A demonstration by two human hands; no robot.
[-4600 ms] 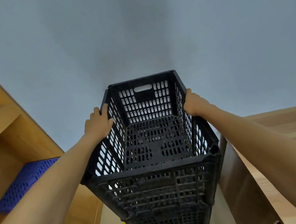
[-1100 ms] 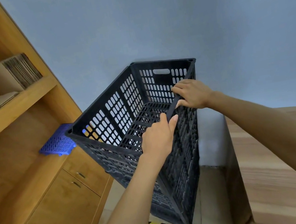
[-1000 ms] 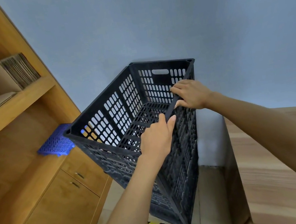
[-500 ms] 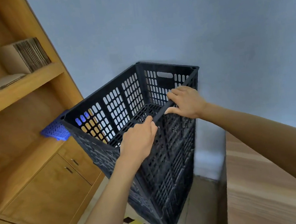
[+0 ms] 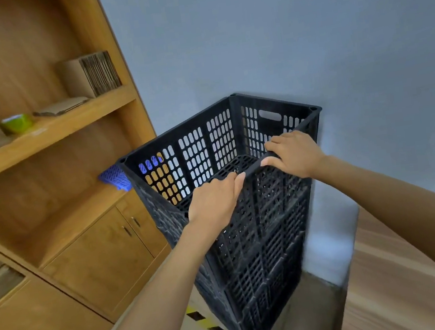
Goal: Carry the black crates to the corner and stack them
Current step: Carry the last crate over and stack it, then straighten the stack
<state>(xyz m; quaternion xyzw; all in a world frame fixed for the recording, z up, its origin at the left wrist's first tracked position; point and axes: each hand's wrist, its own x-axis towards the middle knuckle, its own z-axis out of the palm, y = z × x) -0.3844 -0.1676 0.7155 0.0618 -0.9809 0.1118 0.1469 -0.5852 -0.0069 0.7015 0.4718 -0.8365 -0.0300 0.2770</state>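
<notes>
Left hand point(image 5: 215, 201) and right hand point(image 5: 294, 154) grip the near rim of the top black perforated plastic crate point(image 5: 225, 147); squaring its corners over the black stack point(image 5: 261, 256), wall at 12 o'clock, should seat it.

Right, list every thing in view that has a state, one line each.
top crate: upright, empty, on top of the crate stack
crate stack: standing in the corner by the wall
left hand: fingers curled over the top crate's near rim
right hand: gripping the same rim
cabinet doors: closed
flattened cardboard: upright on the shelf
blue crate: lying on the lower shelf
</notes>
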